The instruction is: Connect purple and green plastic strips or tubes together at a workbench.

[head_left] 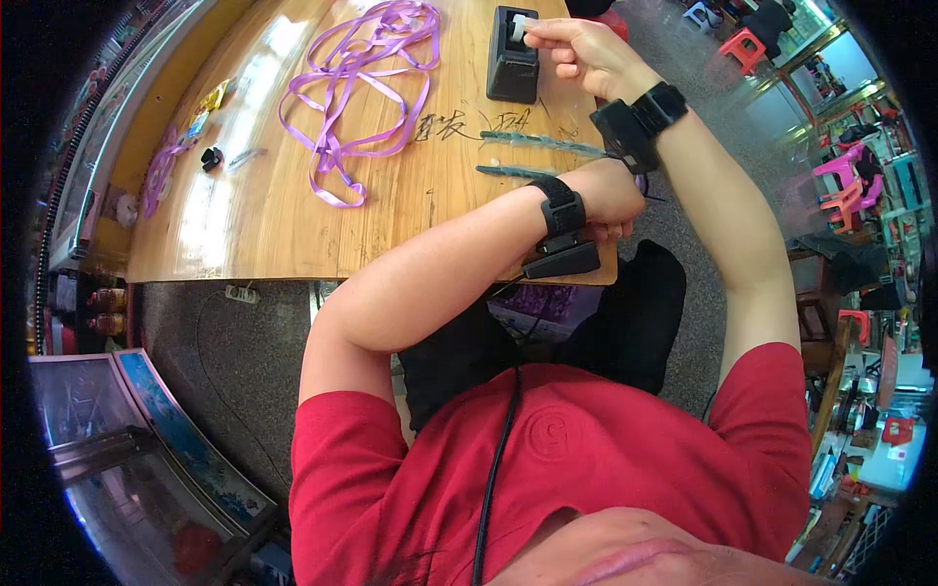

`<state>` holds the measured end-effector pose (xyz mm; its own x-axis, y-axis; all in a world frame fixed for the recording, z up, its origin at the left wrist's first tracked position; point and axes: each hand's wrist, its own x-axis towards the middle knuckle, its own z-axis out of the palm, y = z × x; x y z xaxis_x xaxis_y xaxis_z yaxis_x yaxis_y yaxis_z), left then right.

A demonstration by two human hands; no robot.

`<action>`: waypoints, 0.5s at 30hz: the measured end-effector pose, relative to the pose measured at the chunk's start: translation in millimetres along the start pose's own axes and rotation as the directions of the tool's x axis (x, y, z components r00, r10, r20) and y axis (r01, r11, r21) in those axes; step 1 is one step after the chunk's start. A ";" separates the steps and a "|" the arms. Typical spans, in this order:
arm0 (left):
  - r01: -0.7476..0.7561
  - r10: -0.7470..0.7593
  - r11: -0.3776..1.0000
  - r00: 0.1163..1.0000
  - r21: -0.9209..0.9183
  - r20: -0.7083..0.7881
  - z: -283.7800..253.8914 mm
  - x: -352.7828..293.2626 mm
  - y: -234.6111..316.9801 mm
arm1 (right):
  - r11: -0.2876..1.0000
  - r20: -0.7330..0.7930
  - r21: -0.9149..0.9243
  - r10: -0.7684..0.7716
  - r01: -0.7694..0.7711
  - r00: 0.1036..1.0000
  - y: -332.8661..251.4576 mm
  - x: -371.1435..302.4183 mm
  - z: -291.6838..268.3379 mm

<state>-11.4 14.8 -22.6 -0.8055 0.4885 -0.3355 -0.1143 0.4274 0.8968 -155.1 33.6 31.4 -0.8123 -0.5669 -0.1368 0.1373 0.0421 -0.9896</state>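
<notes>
A black tape dispenser (pixel 513 73) stands at the far right part of the wooden table, with a small whitish tape roll (pixel 518 27) in it. My right hand (pixel 586 59) reaches over it, thumb and fingertips pinched together at the roll. Closer to me, my left hand (pixel 613 193) is curled at the table's right edge. Its fingers are mostly turned away, and what they hold is hidden; a bit of purple and a dark thin end show beyond it. Beside it lie two slim teal glittery strips, a longer one (pixel 537 142) and a shorter one (pixel 513 173).
A tangled purple ribbon (pixel 362 73) lies on the wooden table (pixel 283 225). A small black object (pixel 211 158) and a yellow packet (pixel 207 105) are at the left. Black devices are strapped to both wrists. Under the table sits a container of purple pieces (pixel 547 305).
</notes>
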 end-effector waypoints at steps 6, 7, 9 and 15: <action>0.128 -0.124 0.985 0.992 -0.114 0.038 1.4 2.0 -5.8 | 0.987 0.134 0.010 0.156 -0.159 0.979 14.0 -47.1 22.1; 0.063 -0.058 0.989 0.998 -0.131 0.036 1.8 0.0 -7.5 | 0.978 0.093 0.010 0.206 -0.207 0.974 15.2 -56.1 26.9; -0.001 0.006 0.989 0.999 -0.149 0.035 2.7 1.6 -8.7 | 0.966 0.091 0.019 0.256 -0.259 0.962 18.8 -50.2 21.9; 0.061 -0.059 0.991 0.998 -0.122 0.018 4.7 4.6 -1.3 | 0.916 0.054 -0.199 0.365 -0.348 0.929 32.2 -39.7 8.3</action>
<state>-12.2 20.1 -26.7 -0.7867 0.4759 -0.3931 -0.2333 0.3604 0.9031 -113.7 50.6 5.3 -0.6743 -0.5559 -0.4861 0.2957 0.3999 -0.8675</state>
